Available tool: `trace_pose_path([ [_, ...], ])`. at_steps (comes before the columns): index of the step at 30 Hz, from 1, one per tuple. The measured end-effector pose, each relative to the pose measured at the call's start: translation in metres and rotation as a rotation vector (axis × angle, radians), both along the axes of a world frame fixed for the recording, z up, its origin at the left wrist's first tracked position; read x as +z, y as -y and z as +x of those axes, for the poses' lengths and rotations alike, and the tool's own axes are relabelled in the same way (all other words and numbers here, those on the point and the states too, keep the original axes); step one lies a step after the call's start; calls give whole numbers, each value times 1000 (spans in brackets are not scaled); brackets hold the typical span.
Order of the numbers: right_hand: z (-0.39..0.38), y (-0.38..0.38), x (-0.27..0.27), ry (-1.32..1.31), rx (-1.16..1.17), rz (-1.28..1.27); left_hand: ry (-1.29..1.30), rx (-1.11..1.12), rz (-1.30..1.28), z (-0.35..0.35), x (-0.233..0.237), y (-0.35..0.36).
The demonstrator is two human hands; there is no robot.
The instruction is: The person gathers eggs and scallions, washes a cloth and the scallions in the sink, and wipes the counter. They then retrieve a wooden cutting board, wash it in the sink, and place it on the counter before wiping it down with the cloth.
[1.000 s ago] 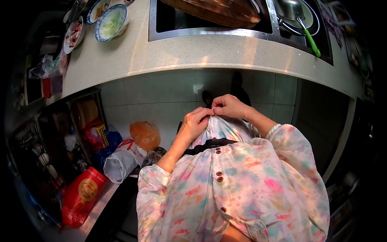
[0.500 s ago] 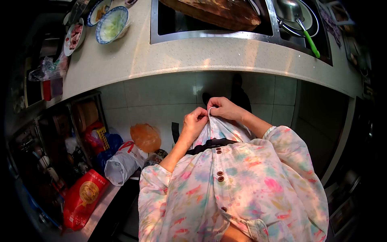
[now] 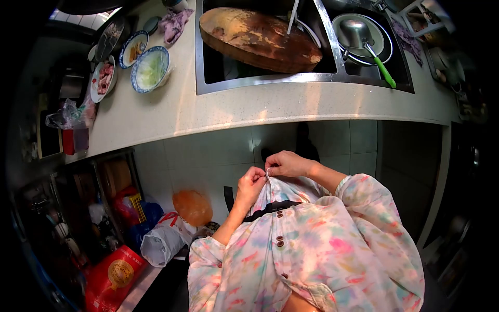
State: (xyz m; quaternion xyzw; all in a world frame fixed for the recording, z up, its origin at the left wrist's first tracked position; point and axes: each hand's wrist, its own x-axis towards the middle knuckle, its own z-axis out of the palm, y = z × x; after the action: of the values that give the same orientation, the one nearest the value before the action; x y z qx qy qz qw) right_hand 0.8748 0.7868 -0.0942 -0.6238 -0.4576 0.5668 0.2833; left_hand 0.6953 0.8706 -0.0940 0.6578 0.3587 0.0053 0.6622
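Observation:
My left hand (image 3: 250, 187) and my right hand (image 3: 291, 164) meet in front of my body, below the counter's edge. Both pinch the hem of a floral shirt (image 3: 322, 244), which I am wearing. The hem is lifted between my fingertips, and cloth hangs in folds behind it. A black band (image 3: 270, 209) crosses the shirt at the waist. Brown buttons run down its front. What lies right between the fingertips is too small to make out beyond the cloth edge.
A thick wooden chopping board (image 3: 254, 41) leans in the sink (image 3: 270, 80). To its right, a ladle (image 3: 383, 70) with a green handle rests in a pot. Bowls of greens (image 3: 150, 70) and raw meat (image 3: 105, 78) stand on the left counter. Bags (image 3: 163, 244) lie below.
The view has tilted up, so the counter, sink and hands sit lower in the picture. More of the chopping board shows. Both hands keep their pinch on the hem.

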Motion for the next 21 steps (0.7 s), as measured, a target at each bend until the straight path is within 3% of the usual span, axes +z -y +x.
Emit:
trace_pose_path([
  [4,4,-1,10,76,47,46,51,38,-29,1,-6,4],
  [8,7,0,12,67,56,0,11,-59,128,12,25,3],
  [11,6,4,2,59,-51,60,167,-153,324,14,22,3],
  [13,6,6,-9,190,-105,200,85,-118,231,16,27,4],
  [16,10,3,13,309,-11,165,18,-43,147,12,15,4],
  [21,-2,10,-1,67,-28,26,-5,49,81,6,3,5],
])
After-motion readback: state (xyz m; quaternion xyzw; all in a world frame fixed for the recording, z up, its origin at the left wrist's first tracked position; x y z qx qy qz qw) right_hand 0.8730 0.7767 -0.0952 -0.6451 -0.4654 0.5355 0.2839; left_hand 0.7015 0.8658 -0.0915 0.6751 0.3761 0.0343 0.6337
